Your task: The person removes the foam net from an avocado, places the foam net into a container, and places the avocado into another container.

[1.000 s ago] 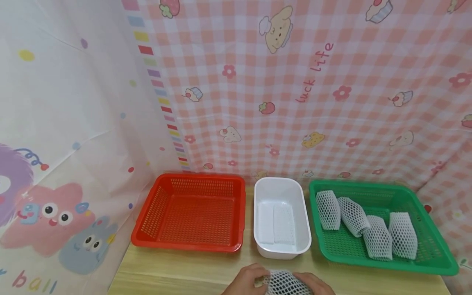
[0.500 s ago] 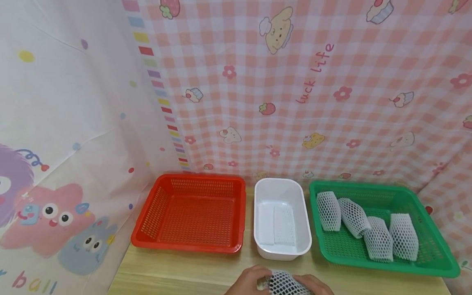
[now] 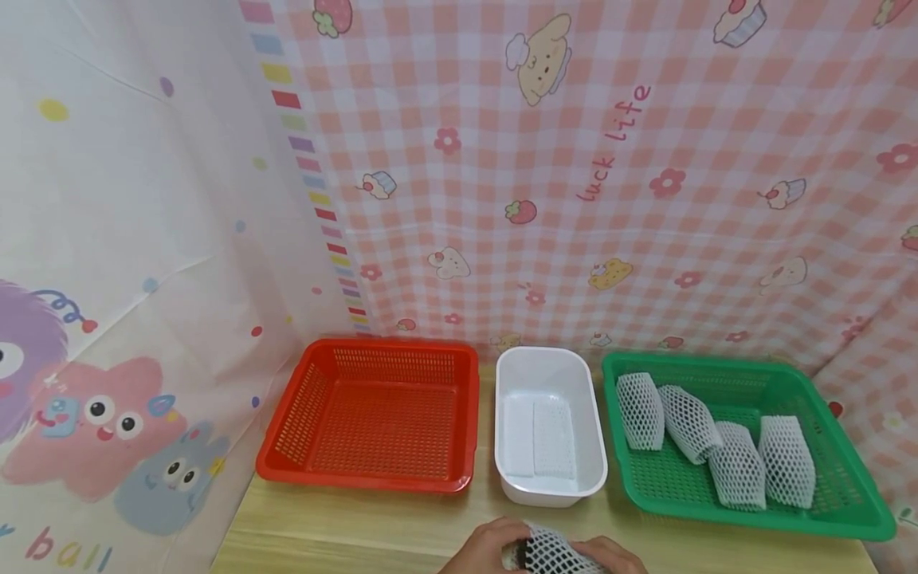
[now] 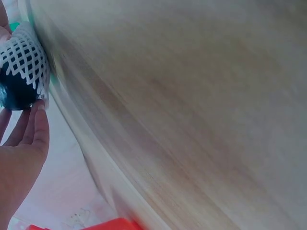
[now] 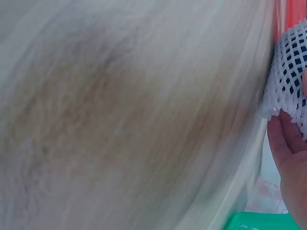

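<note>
A white foam-mesh sleeve (image 3: 555, 552) wraps a dark, glossy rounded object (image 4: 18, 93). Left fingers (image 4: 41, 126) and right fingers (image 5: 278, 136) grip the sleeve's opposite ends.

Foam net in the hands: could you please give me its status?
Left hand and right hand holding foam net. Dark object inside, one end bare. Nothing visibly blocking.

Behind one sleeve (image 3: 559, 553) stands a tub (image 3: 541, 371) between baskets (image 3: 387, 430), the right basket (image 3: 660, 480) holding sleeves (image 3: 737, 466).
</note>
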The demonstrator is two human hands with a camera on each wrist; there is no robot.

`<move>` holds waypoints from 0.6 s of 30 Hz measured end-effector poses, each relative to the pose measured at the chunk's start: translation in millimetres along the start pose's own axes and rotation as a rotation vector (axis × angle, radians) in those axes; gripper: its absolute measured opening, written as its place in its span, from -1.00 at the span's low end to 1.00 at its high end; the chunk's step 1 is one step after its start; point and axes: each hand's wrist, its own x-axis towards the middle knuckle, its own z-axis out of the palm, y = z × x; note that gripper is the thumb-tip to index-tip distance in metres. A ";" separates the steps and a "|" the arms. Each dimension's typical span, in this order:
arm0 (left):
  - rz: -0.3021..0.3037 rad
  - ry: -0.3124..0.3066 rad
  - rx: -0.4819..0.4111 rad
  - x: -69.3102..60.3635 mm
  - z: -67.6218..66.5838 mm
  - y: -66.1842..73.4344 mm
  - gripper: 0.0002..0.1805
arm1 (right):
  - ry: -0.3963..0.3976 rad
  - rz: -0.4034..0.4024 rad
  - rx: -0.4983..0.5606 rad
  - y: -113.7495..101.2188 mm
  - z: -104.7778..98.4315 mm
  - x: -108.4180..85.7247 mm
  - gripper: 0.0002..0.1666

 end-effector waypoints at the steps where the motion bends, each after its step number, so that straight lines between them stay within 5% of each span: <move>1: 0.019 0.004 0.014 0.0 -0.2 0.4 -0.50 | 0.007 -0.014 -0.001 1.1 0.6 -0.2 -0.49; 12: 0.124 0.022 0.107 1.2 1.9 2.8 -0.41 | -0.023 -0.067 0.000 2.1 -1.6 1.4 -0.64; 15: 0.126 0.016 0.128 2.3 3.4 5.1 -0.41 | -0.032 -0.098 -0.008 3.9 -2.6 1.7 -0.66; 18: 0.053 -0.025 0.068 3.6 3.7 8.1 -0.40 | -0.039 -0.110 -0.016 6.2 -3.2 2.6 -0.69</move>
